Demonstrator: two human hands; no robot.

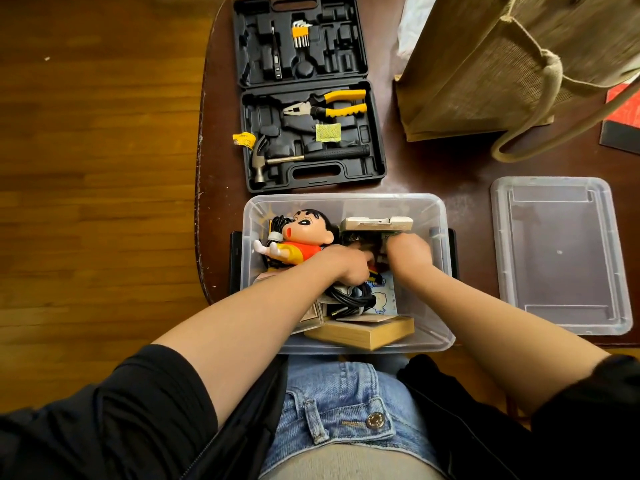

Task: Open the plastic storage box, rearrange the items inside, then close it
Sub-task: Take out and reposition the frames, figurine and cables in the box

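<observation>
The dark desk [450, 168] carries a burlap bag [485, 71] and an open black tool case [308, 95] beyond both grips. The clear lid [561, 254] lies right of them. The storage box [346, 202] stands open around both. Inside, a cartoon doll [301, 237] lies left and a black cable coil [349, 299] beneath. The left hand [346, 265] and right hand [408, 252] reach in, fingers curled downward; what they hold is hidden.

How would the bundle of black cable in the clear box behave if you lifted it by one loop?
The black cable would probably sag and flop, since it lies in loose coils. It may uncoil, as no tie shows. It might also snag the wooden box beside it.
</observation>
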